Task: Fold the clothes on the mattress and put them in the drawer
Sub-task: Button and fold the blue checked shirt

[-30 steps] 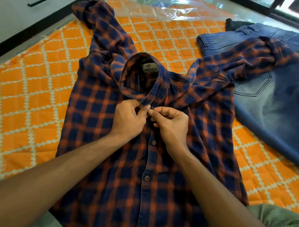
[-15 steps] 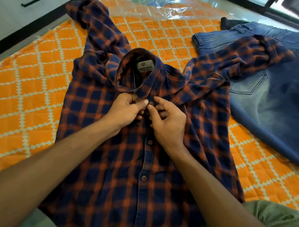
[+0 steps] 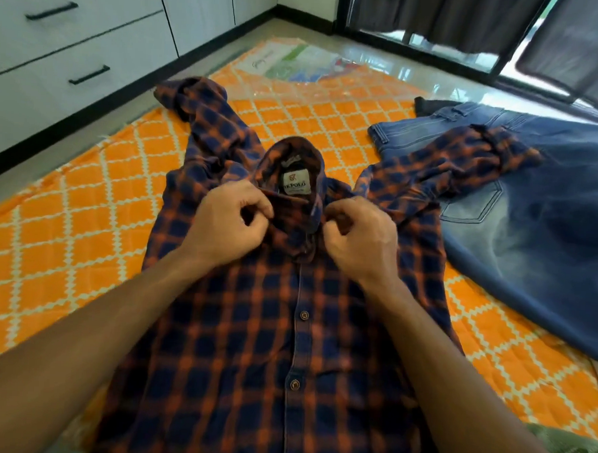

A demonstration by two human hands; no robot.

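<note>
Fingers of the left hand are curled and pinching the left collar point of the navy-and-orange plaid button-up shirt; the right hand is curled the same way on the right collar point. A second ago both hands met at the placket just below the collar, working a top button; now they sit apart, one at each side of the collar. Judgement: buttoning is done or dropped and the collar is being set flat, so folding proper has not begun. The shirt lies front-up on the orange quilted mattress with white lattice pattern, sleeves spread; its right sleeve rests on the blue faded denim jeans, which lie right of the shirt, unfolded. Containers: white drawer fronts with black bar handles stand beyond the shirt's left sleeve, all closed; contents cannot be told. A clear plastic bag lies on the mattress beyond the collar, with printed material showing through, too blurred to identify. Nothing is stowed yet.
</note>
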